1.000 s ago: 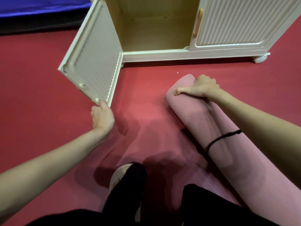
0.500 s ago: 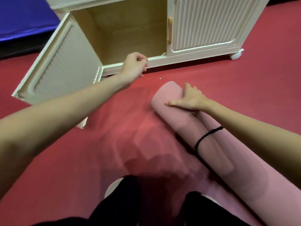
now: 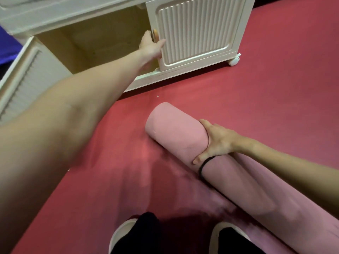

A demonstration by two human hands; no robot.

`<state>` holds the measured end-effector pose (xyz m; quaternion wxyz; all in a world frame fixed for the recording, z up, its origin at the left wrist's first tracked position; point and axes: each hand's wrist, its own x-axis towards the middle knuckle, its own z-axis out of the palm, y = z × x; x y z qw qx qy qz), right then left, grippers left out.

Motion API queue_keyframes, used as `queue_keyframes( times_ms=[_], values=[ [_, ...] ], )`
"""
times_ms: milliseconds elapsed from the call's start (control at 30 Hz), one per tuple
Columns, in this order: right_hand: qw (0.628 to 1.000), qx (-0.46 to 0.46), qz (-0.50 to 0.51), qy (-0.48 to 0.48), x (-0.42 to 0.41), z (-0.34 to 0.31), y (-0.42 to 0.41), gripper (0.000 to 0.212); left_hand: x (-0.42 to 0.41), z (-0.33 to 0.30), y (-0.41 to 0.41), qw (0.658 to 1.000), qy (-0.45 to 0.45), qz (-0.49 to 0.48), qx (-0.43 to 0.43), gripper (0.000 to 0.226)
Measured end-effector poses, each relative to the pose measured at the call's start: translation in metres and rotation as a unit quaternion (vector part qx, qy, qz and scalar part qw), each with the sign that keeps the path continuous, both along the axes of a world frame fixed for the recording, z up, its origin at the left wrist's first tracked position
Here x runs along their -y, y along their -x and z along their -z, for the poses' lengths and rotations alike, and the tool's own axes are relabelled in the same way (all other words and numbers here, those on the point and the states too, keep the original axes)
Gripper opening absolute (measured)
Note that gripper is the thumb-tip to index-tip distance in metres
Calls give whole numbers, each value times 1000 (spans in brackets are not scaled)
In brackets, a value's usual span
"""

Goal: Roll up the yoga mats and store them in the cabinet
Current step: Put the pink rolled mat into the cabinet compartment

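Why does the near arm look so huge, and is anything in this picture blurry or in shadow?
Head view: the wide lens swells the left forearm and bends the cabinet edges; the left hand at the right door is slightly soft, the rolled pink mat under the right hand sharper; a dark shadow covers the red floor near the shoes.

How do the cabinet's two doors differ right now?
The left door is swung wide open toward the camera, showing its ribbed inner face; the right door looks shut or nearly so against the cabinet. The left hand grips the right door's edge by its handle; nothing touches the left door. Both are cream with ribbed panels.
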<state>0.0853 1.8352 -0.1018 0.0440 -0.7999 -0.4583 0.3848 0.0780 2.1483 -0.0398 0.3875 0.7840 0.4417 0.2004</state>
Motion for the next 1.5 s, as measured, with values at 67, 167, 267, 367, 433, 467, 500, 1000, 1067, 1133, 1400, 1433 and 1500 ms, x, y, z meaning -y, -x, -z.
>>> queue_keyframes(
  times_ms=[67,167,267,367,433,467,500,1000,1067,1133,1400,1433,1500],
  values=[
    [1000,-2,9,-24,1,2,-2,130,-8,0,1,998,-60,-2,-14,29],
    [999,-1,24,-34,-1,2,-7,131,-13,-5,9,996,-81,30,-4,19],
    [999,4,31,-38,-4,3,-10,129,2,-10,26,992,-46,114,31,22],
    [998,4,37,-48,-5,2,-9,125,23,-14,36,983,-18,179,44,18],
    [997,4,44,-56,-6,1,-6,126,35,-17,38,977,-11,211,25,22],
    [997,6,53,-60,-8,-1,-5,125,40,-20,39,973,-9,229,15,26],
    [996,13,63,-63,-10,-4,-5,122,46,-23,40,969,-9,246,10,31],
    [981,61,139,-121,-31,-39,-6,108,116,-54,32,899,8,430,82,22],
    [977,76,144,-135,-27,-42,-5,115,122,-55,27,882,30,466,60,29],
    [974,89,153,-144,-23,-48,-6,116,127,-54,21,868,28,495,31,36],
    [962,107,191,-164,-12,-65,-20,112,119,-41,45,965,-101,56,235,26],
    [961,106,194,-167,-11,-67,-21,111,114,-30,56,969,-90,-37,227,21],
    [957,108,209,-170,-9,-71,-25,112,113,-9,78,984,1,-100,149,21]
  ],
)
